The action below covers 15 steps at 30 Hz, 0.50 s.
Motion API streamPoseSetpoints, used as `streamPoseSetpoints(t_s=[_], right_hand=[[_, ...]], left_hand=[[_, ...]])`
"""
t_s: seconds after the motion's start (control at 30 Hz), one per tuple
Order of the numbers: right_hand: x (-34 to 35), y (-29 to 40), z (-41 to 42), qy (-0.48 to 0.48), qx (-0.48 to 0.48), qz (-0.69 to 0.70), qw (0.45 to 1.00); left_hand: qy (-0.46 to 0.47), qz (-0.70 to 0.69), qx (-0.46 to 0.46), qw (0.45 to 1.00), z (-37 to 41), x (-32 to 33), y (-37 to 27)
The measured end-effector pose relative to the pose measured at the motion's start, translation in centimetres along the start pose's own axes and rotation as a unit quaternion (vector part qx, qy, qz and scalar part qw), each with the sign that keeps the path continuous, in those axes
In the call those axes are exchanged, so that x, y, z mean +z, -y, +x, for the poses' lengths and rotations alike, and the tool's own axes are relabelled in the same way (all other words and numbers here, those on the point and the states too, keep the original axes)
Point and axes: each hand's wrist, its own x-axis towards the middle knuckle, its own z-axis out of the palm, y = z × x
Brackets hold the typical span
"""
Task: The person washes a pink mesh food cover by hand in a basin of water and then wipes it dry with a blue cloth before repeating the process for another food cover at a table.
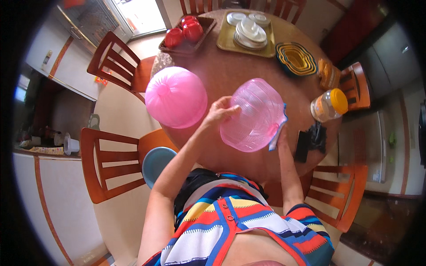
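A translucent pink plastic bowl-shaped cover [251, 113] is held up over the round table. My left hand [222, 110] grips its left rim, thumb on the near face. Behind its lower right side is my right hand [283, 134], mostly hidden, with a blue-edged cloth [279, 133] between the palm and the plastic. To the left, a larger pink ribbed plastic dome [176, 97] lies with its rounded side up on the table's left edge.
Red bowls [192, 30] in a woven tray [206, 35], white dishes on a yellow tray [223, 43], nested yellow baskets [297, 59], a yellow-lidded jar [324, 108] and a black phone-like slab [302, 146] rest on the table [233, 66]. A blue basin [156, 163] stands on the left chair [113, 164].
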Motion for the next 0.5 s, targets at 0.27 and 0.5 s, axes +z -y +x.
streamPoseSetpoints(t_s=[0.27, 0.5], right_hand=[[-2.7, 3.1, 2.6, -0.019, -0.089, 0.013, 0.996], [11.5, 7.2, -6.6, 0.07, -0.442, -0.528, 0.722]], left_hand=[[0.11, 0.083, 0.079, 0.987, -2.4, 3.9, -1.4], [0.061, 0.344, 0.099, 0.932, -3.7, 5.7, 0.0]])
